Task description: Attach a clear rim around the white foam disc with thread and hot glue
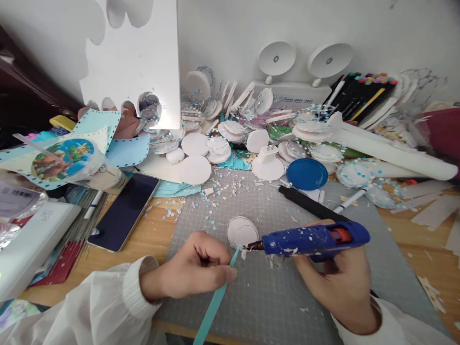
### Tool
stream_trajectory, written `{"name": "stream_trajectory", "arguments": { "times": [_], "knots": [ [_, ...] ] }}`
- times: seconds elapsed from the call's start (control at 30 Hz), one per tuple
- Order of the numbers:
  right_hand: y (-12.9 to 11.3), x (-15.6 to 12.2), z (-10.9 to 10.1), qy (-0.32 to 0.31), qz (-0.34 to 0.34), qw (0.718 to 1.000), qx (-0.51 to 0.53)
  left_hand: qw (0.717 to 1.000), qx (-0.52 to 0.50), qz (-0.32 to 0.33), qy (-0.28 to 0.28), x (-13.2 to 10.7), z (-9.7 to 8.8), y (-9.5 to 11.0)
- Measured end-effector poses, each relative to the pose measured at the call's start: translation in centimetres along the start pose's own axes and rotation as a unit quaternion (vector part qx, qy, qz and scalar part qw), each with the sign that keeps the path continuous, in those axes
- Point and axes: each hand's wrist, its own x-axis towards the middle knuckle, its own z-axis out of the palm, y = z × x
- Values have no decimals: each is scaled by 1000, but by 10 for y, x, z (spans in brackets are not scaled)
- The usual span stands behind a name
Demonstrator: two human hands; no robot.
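Note:
My left hand (201, 268) pinches a narrow turquoise paper strip (214, 306) between thumb and forefinger. The strip's upper end rises past my fingertips and its lower part hangs toward the front edge. Wrapped round a blue hot glue gun (305, 239) is my right hand (341, 273), with the gun lying level and its dark nozzle pointing left. The nozzle tip is right by the strip's upper end; whether they touch I cannot tell. Just behind the tip lies a round white disc (243, 231) on the grey cutting mat (273, 306).
A phone (124, 213) and a lidded drink cup (108, 175) stand left. Behind the mat are many white discs (195, 169), a blue round lid (307, 174) and a black pen-like tool (312, 203). A white paper roll (395, 148) lies right. Small confetti pieces litter the mat.

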Motion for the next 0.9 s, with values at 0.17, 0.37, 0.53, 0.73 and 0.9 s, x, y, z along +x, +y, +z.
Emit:
{"name": "stream_trajectory", "arguments": {
  "times": [0.17,0.37,0.53,0.73,0.9],
  "knots": [
    [-1,1,-1,-7,0,1000,5,1000,-7,5,-2,0,0,-1],
    [-1,1,-2,-18,4,1000,-1,1000,-3,0,-3,-1,0,0],
    [-1,1,-3,-18,9,1000,-2,1000,5,-6,-2,-1,0,-1],
    [-5,8,-4,12,-25,999,-45,1000,13,-4,-5,-1,0,-1],
    [1,20,-19,157,14,986,-56,1000,29,2,12,1,3,5]
  ]
}}
